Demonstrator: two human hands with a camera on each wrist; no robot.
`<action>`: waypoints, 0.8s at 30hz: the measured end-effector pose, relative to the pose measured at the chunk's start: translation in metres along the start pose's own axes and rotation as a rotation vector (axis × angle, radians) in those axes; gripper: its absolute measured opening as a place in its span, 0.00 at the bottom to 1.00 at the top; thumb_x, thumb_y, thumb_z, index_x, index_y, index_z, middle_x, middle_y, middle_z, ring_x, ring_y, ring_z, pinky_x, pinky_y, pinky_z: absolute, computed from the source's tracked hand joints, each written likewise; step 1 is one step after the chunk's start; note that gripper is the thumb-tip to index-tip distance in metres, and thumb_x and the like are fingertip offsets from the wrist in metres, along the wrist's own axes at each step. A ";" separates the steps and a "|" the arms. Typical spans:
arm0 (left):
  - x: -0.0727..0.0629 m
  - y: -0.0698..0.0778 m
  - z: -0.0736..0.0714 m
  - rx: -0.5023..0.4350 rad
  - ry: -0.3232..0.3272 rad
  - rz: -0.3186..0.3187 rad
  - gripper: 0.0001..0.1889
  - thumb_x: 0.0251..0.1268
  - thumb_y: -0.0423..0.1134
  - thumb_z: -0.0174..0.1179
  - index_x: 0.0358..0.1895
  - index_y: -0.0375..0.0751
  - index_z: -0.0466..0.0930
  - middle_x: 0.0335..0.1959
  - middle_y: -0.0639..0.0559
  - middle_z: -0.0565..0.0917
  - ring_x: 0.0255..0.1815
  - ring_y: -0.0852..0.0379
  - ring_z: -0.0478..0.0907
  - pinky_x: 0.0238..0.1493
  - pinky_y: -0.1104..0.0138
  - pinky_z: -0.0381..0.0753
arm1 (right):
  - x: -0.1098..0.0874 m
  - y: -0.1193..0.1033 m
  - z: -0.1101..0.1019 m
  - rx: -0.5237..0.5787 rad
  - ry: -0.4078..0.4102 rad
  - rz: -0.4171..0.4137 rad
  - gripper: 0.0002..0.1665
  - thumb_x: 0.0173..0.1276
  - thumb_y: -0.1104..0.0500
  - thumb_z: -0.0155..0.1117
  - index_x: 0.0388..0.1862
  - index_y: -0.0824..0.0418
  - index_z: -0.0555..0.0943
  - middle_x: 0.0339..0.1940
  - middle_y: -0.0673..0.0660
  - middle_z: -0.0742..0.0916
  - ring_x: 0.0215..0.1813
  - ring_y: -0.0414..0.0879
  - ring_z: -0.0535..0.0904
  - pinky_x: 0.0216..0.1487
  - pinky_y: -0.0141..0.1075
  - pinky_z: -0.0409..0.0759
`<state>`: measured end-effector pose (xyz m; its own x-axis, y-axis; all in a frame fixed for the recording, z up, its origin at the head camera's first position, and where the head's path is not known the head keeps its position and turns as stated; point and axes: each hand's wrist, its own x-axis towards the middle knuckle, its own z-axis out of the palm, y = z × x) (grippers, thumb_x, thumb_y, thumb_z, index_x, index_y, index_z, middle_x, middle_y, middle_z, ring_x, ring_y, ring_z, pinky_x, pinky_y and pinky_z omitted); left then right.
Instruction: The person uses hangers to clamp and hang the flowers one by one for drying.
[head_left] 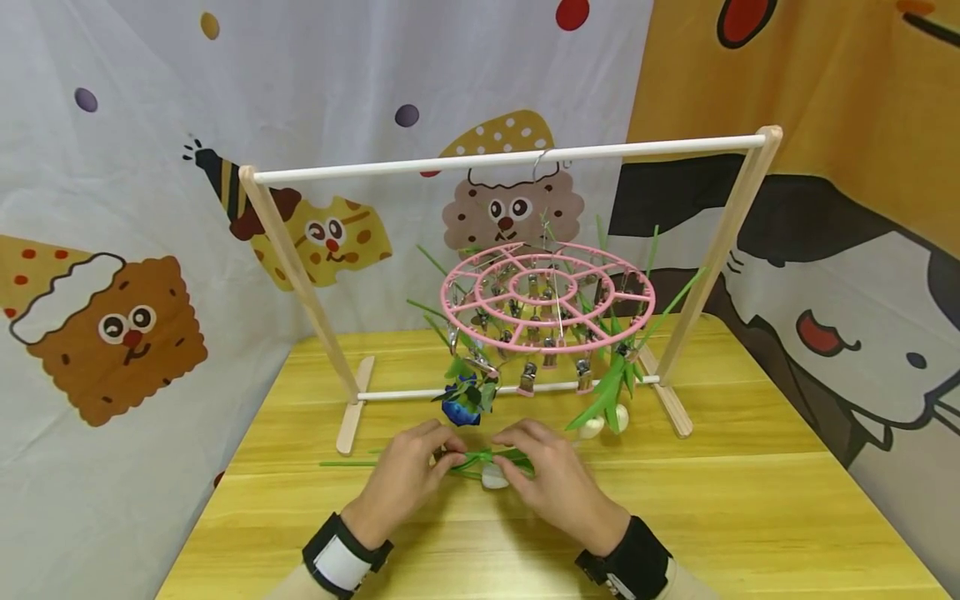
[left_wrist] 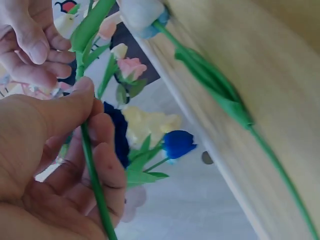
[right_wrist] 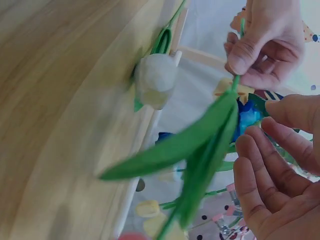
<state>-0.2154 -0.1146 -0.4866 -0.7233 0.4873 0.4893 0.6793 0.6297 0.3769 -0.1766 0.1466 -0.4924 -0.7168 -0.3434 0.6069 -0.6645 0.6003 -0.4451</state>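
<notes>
My left hand (head_left: pixel 412 468) pinches a green artificial flower stem (left_wrist: pixel 95 180) between thumb and fingers, low over the table. Long green leaves (right_wrist: pixel 200 147) spread from that stem just past the pinch. Close beside the leaves is my right hand (right_wrist: pixel 280 175), its fingers loosely bent and holding nothing. The bloom of the held stem is not clearly visible. A white artificial tulip (head_left: pixel 494 476) with a bluish base lies on the table between the hands, its own stem and leaf (left_wrist: pixel 215 87) stretching along the wood.
Behind the hands stands a wooden rack (head_left: pixel 300 275) with a white top bar. A round pink clip hanger (head_left: pixel 547 333) hangs from it, carrying several upside-down flowers, among them a blue rose (head_left: pixel 461 407) and white tulips (head_left: pixel 591 428). A printed cloth (head_left: pixel 187 83) lines the walls.
</notes>
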 end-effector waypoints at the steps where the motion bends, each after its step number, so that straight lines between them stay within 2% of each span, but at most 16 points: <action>1: 0.001 0.002 -0.001 0.002 0.020 0.031 0.11 0.64 0.34 0.88 0.41 0.50 0.93 0.39 0.58 0.92 0.37 0.65 0.88 0.38 0.73 0.89 | 0.000 -0.001 -0.001 -0.003 0.000 -0.007 0.19 0.73 0.66 0.87 0.60 0.56 0.93 0.54 0.56 0.95 0.51 0.51 0.95 0.47 0.42 0.98; 6: 0.006 0.012 -0.007 0.037 0.105 0.191 0.13 0.62 0.34 0.89 0.43 0.48 0.93 0.41 0.56 0.92 0.38 0.62 0.91 0.40 0.74 0.92 | 0.003 -0.007 -0.004 0.013 -0.009 -0.038 0.19 0.74 0.66 0.86 0.61 0.56 0.93 0.55 0.53 0.95 0.54 0.49 0.94 0.49 0.41 0.98; 11: 0.011 0.021 -0.011 0.077 0.151 0.291 0.14 0.59 0.33 0.90 0.43 0.48 0.93 0.41 0.56 0.91 0.40 0.62 0.90 0.42 0.77 0.91 | 0.004 -0.010 -0.008 0.034 -0.014 -0.049 0.16 0.76 0.66 0.84 0.58 0.54 0.93 0.51 0.51 0.95 0.52 0.46 0.93 0.47 0.39 0.96; 15: 0.015 0.026 -0.013 0.084 0.162 0.328 0.13 0.62 0.34 0.89 0.43 0.48 0.93 0.41 0.57 0.91 0.41 0.63 0.90 0.45 0.77 0.91 | 0.004 -0.011 -0.010 0.029 0.000 -0.049 0.14 0.76 0.66 0.83 0.56 0.54 0.93 0.49 0.50 0.95 0.49 0.44 0.92 0.45 0.37 0.95; 24: 0.018 0.032 -0.013 0.095 0.170 0.364 0.13 0.62 0.35 0.89 0.43 0.49 0.94 0.41 0.59 0.92 0.42 0.62 0.90 0.47 0.75 0.92 | 0.003 -0.012 -0.015 0.012 0.024 -0.038 0.13 0.75 0.66 0.84 0.54 0.53 0.94 0.46 0.49 0.94 0.45 0.41 0.90 0.42 0.34 0.92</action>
<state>-0.2052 -0.0928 -0.4556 -0.4013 0.5873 0.7029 0.8668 0.4915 0.0842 -0.1672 0.1489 -0.4758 -0.6860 -0.3483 0.6388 -0.6935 0.5787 -0.4291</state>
